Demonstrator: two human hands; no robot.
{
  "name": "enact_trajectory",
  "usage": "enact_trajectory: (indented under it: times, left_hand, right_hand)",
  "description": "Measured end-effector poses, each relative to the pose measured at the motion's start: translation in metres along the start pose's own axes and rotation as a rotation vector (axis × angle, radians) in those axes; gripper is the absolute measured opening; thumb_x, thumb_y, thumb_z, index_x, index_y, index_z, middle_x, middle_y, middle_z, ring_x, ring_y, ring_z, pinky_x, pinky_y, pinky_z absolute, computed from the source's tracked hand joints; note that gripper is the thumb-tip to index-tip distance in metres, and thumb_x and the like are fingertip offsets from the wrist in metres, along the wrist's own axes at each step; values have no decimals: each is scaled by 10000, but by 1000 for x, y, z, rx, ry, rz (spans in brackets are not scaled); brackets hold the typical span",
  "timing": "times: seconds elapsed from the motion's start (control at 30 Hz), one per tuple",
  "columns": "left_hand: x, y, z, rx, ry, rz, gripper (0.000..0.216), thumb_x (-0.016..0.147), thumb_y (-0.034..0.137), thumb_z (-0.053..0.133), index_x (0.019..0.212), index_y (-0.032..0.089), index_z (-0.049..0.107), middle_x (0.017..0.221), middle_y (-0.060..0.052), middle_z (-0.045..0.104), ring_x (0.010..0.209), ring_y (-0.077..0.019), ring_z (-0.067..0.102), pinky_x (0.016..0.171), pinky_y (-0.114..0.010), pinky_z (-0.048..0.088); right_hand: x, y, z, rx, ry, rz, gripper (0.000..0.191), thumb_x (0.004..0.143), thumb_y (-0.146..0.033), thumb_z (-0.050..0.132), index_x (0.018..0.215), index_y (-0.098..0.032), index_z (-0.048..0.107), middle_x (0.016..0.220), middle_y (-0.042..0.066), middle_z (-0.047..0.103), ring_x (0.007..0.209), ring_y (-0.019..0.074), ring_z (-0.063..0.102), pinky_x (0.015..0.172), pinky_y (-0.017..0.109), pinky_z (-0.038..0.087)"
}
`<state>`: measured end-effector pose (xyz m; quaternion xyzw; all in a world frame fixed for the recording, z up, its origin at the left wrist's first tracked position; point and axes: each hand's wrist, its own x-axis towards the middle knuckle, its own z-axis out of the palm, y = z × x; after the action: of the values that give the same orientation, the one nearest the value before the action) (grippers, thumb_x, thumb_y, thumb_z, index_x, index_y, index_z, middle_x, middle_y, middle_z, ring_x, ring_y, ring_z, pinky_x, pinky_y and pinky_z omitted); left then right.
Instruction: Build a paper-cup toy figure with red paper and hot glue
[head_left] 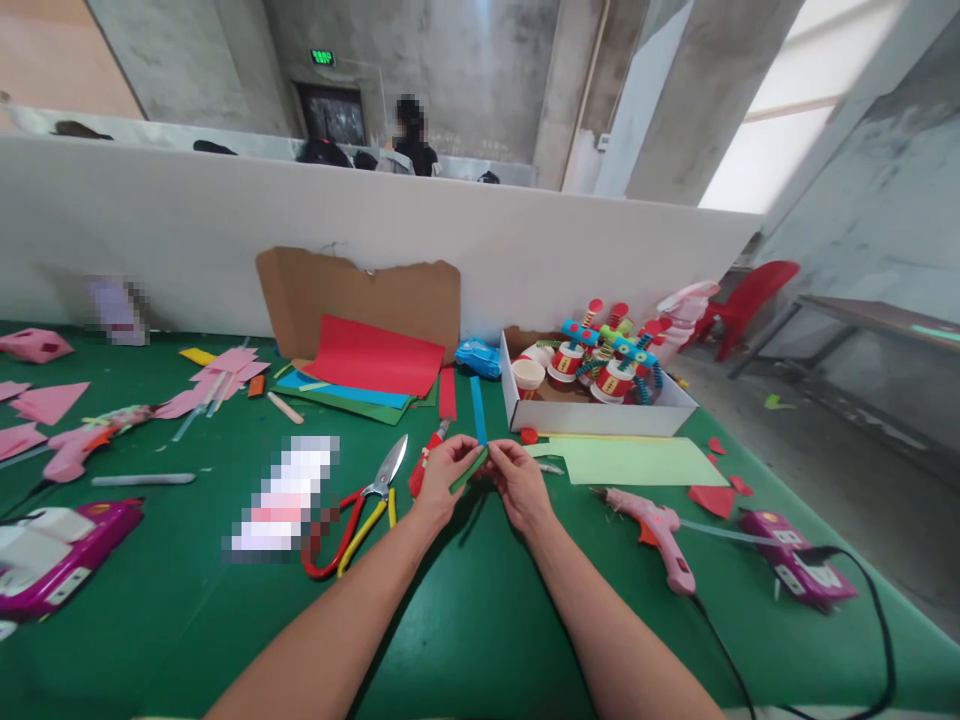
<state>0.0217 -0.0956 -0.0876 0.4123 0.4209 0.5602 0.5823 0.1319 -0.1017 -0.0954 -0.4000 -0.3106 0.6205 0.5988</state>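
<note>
Over the middle of the table, my left hand (446, 470) and my right hand (521, 482) meet at their fingertips, both closed in a pinch. A narrow green paper strip (469, 470) runs down along the left fingers. From the same pinch point a blue paper strip (478, 408) extends away from me, forming an angle with the green one. How the two strips join is hidden by the fingertips. Left of my left hand lie scissors (375, 490) with red and yellow handles, blades spread. A pale green paper sheet (637, 460) lies beyond my right hand.
A white box (600, 415) holds paper-cup figures (616, 378). A pink glue gun (656, 530) and a purple power strip (799, 560) are at right, with trailing cords. Red paper (375, 358) rests on coloured sheets. Another glue gun (79, 445) lies among pink scraps at left.
</note>
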Motion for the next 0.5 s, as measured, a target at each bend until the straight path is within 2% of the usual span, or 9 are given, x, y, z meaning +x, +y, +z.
enact_trajectory:
  times: [0.27,0.5]
  left_hand:
    - [-4,0,2,-7,-12,36,362,531,401,814,662,143,596,543,38,559,480,-84,480,489,-226,399]
    - [-4,-1,-1,-12,-47,17,297,559,364,800,679,136,652,565,9,586,493,-90,482,492,-229,400]
  right_hand:
    - [-1,-1,2,-38,20,-20,332,509,-397,853,668,-190,647,605,-44,600,527,85,511,549,230,456]
    - [1,0,0,-67,63,-42,305,527,-376,835,672,-183,649,602,-47,600,534,86,515,554,226,434]
